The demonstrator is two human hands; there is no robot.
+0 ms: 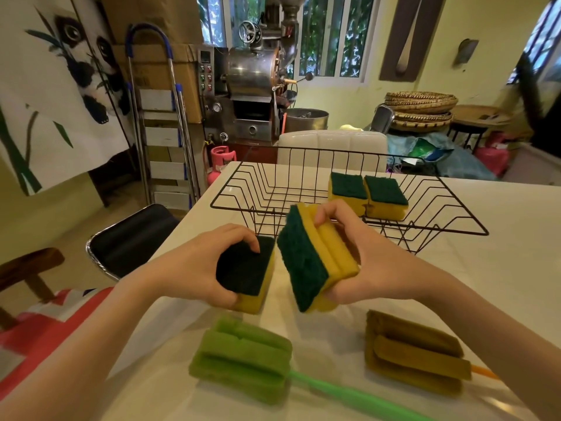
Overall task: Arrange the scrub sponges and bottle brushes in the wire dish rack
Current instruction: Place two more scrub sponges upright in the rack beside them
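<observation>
My left hand [194, 265] holds the left sponge [247, 273] with its fingers [246, 237] curled over the dark pad, which faces up. Its long axis runs toward the rack [349, 196], and its lower edge sits at or just above the desk [501, 238]; I cannot tell which. Risk: the grip covers only the near corner, so the sponge may pivot and drop short of the rack.

The green brush [243, 360] lies on the desk below it, foam head to the left, handle running right and toward me.

My right hand [364, 262] clamps the right sponge [315, 262] by its yellow body, tilted on edge, pad facing left. Its long axis slopes from upper left to lower right. Risk: the two sponges are nearly touching, so moving both together may knock one loose. Foam also compresses, so a slack pinch may slip.

Two sponges [368, 192] already rest in the rack side by side, pads up. The brown brush [413, 357] lies at right, handle pointing right.
</observation>
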